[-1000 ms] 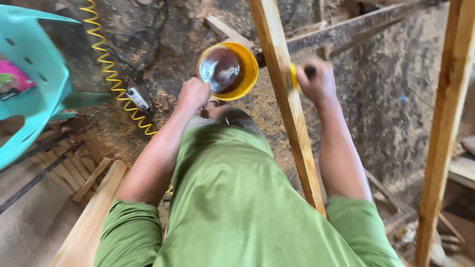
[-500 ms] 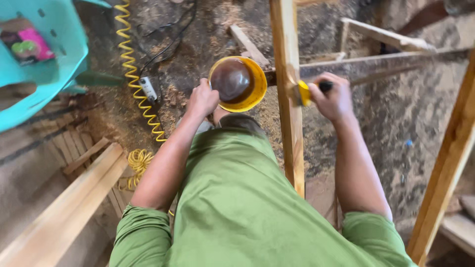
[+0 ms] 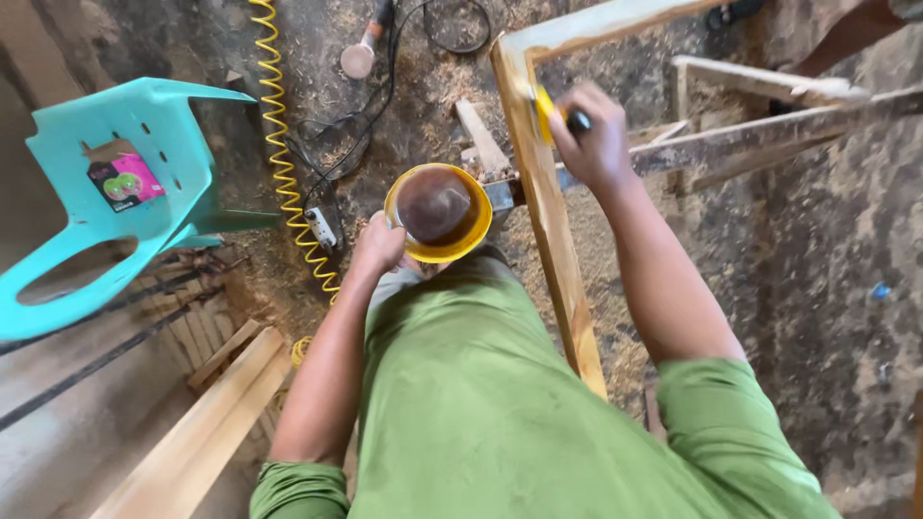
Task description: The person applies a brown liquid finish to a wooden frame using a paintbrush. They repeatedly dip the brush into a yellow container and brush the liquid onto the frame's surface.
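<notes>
Head view: the left hand (image 3: 378, 246) has its grip closed on the rim of a yellow bowl (image 3: 438, 212) of brown liquid, near centre. At two o'clock from it, the right hand (image 3: 593, 140) has its grip closed around a yellow-handled brush (image 3: 549, 112) touching the wooden frame (image 3: 550, 231). A turquoise chair (image 3: 125, 192) stands at nine o'clock, beside a yellow coiled hose (image 3: 282, 163).

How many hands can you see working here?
2. The left hand holds the rim of the yellow bowl of brown liquid. The right hand grips a yellow-handled brush against the wooden frame. No other hands show.
</notes>
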